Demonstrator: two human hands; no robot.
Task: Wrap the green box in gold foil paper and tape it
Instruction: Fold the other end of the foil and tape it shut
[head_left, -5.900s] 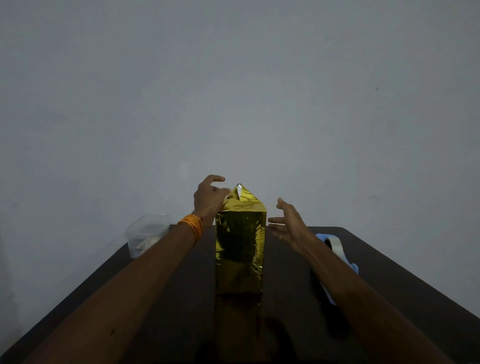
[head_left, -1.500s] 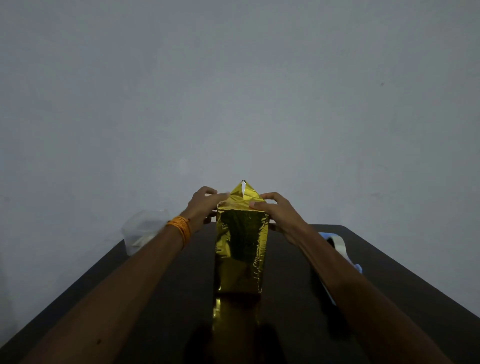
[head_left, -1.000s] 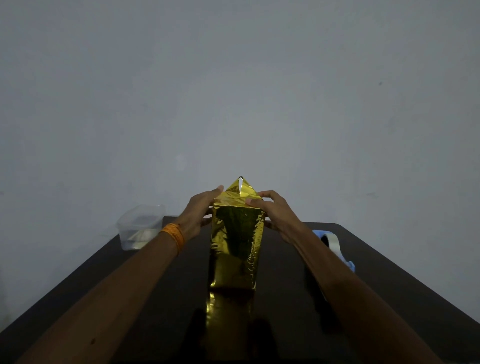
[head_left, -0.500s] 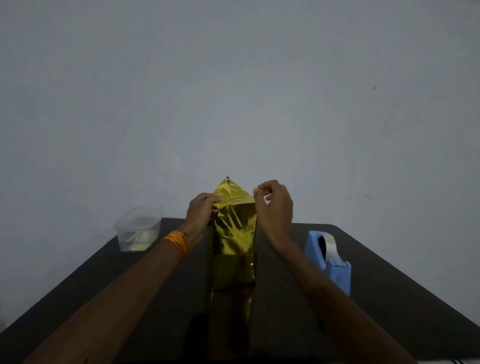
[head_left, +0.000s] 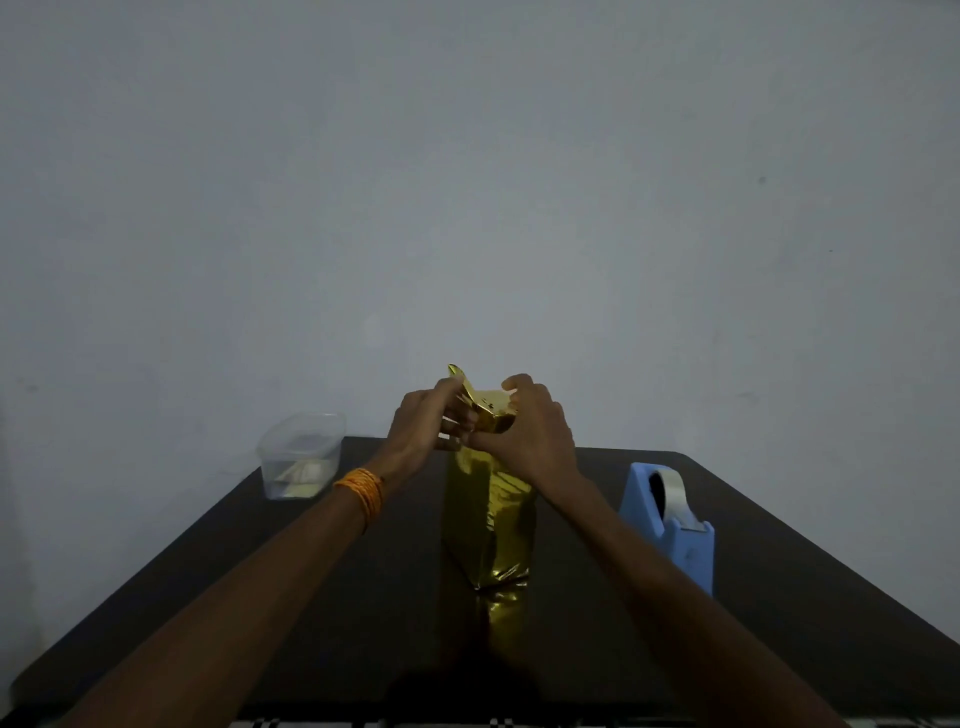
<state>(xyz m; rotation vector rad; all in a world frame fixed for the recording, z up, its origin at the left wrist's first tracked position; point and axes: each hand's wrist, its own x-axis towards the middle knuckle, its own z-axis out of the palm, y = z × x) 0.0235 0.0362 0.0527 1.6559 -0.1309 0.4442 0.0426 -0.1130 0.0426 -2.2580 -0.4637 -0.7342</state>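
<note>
Step in hand, by judgement: closing the top end of the gold foil paper (head_left: 488, 514) over the green box (no green visible, fully covered).

To do it well: crease each side fold flat against the box top before bringing down the pointed flap (head_left: 461, 379). Keep foil taut, no slack at the corners. Press with fingertips rather than tug; foil likely to tear or spring back otherwise. Pin the fold with 1 hand, reach for tape with the other.

Wrapped box: upright, centre of the dark worktop (head_left: 779, 545), mirrored in its gloss. Both hands at the top end.
- Left hand (head_left: 423, 426): fingers curled, pinching the raised flap from the left side.
- Right hand (head_left: 535, 431): curled over the top right corner, gripping folded foil.
- Lower body of box free, between the 2 forearms.

Blue tape dispenser (head_left: 670, 525): just right of the right forearm, untouched. Clear plastic container (head_left: 301, 457): far left, well apart.
</note>
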